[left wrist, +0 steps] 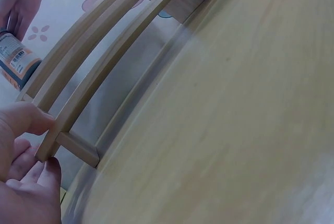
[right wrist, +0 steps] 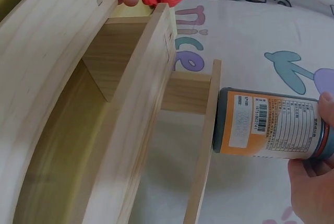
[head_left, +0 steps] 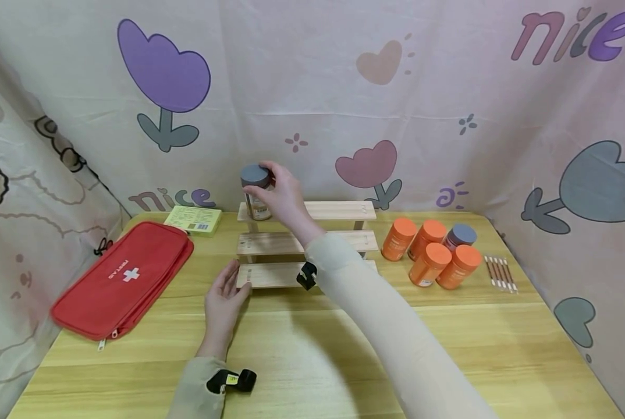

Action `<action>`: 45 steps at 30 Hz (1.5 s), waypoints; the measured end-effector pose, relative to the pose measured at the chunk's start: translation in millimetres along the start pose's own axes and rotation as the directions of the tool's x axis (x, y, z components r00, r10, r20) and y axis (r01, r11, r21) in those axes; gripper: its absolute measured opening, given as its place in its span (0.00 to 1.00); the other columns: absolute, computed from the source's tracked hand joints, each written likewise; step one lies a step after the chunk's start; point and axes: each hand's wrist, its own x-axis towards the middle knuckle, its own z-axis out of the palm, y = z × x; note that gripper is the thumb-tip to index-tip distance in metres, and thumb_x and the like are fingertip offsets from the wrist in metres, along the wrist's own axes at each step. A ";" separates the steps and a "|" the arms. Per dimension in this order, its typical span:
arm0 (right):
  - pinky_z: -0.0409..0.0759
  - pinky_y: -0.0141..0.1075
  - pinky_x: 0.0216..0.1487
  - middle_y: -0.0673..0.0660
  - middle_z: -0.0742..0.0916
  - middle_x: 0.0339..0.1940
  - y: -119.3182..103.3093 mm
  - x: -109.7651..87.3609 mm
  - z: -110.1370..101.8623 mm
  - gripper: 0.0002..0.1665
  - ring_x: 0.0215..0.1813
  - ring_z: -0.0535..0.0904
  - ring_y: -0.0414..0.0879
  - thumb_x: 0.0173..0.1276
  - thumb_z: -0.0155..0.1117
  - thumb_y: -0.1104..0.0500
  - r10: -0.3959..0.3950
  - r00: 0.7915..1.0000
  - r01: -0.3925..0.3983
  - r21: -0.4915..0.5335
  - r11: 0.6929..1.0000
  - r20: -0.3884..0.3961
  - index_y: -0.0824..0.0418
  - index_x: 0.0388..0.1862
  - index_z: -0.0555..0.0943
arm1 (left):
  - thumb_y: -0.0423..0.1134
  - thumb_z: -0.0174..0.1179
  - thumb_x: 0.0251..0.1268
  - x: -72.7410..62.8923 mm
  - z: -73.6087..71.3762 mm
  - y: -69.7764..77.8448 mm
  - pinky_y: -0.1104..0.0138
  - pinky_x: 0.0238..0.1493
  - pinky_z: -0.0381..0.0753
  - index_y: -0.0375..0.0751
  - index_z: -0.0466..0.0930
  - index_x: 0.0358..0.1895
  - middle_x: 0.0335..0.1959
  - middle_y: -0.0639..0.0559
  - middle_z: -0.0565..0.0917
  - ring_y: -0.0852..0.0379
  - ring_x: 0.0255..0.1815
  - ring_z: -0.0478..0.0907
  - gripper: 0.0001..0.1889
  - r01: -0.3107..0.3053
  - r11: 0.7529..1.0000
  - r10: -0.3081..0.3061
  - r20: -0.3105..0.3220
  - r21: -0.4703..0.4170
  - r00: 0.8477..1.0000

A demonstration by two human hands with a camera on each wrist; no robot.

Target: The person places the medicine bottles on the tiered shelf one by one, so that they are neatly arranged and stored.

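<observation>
A three-tier wooden rack (head_left: pixel 338 240) stands at the back of the table. By its cap, my right hand (head_left: pixel 287 199) grips a grey-capped pill bottle (head_left: pixel 260 209) over the left end of the top tier. The right wrist view shows the bottle's base (right wrist: pixel 223 122) against that tier's board and a printed label with a barcode. My left hand (head_left: pixel 222 307) holds the left end of the lowest tier. In the left wrist view, the thumb and fingers (left wrist: pixel 49 174) lie on opposite sides of that board's end.
Right of the rack stand several orange bottles (head_left: pixel 398 240) and one grey-capped bottle (head_left: pixel 460 235), with cotton swabs (head_left: pixel 501 274) beside them. On the left lie a red first aid pouch (head_left: pixel 129 279) and a yellow-green box (head_left: pixel 194 220). A patterned curtain (head_left: pixel 302 70) hangs behind.
</observation>
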 end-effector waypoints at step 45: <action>0.63 0.40 0.68 0.50 0.72 0.68 53.5 -93.9 -84.7 0.37 0.68 0.65 0.42 0.58 0.73 0.53 -0.188 0.977 0.175 -0.125 0.977 -0.102 0.55 0.66 0.71 | 0.22 0.61 0.60 1.0 2.3 -1.0 0.71 0.64 0.66 0.37 0.66 0.68 0.67 0.47 0.69 0.54 0.69 0.62 0.31 0.004 1.000 -0.003 -0.023 0.021 1.000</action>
